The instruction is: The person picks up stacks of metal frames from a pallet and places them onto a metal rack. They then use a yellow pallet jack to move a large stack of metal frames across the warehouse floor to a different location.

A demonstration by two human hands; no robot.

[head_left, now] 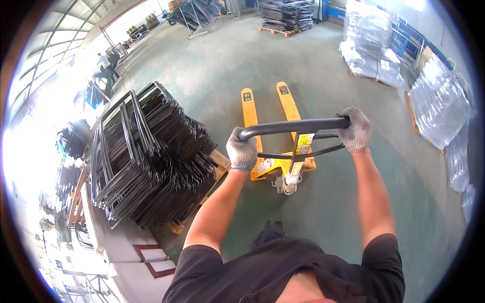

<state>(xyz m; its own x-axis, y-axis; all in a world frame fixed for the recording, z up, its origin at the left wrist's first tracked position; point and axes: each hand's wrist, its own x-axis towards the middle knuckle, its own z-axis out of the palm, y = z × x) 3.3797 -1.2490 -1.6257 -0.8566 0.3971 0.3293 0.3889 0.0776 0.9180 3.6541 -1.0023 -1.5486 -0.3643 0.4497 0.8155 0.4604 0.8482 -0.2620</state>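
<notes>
Both my arms reach forward to the black loop handle point(295, 127) of a yellow pallet jack point(268, 164). My left hand point(241, 150), in a pale knitted glove, is closed around the handle's left end. Around the right end my right hand point(356, 130), gloved the same way, is wrapped. The two yellow forks point(289, 105) point away from me over the floor with no load on them. Yellow and white labels mark the handle's shaft, and the steering wheels show at its foot.
Close on the left, a tall stack of bent black metal frames point(151, 156) rests on a wooden pallet point(220, 164). Plastic-wrapped pallet loads point(371, 45) line the right wall. Another frame stack point(287, 15) stands at the back. A white block-like structure point(131, 252) lies at lower left. A person point(104, 64) is far left.
</notes>
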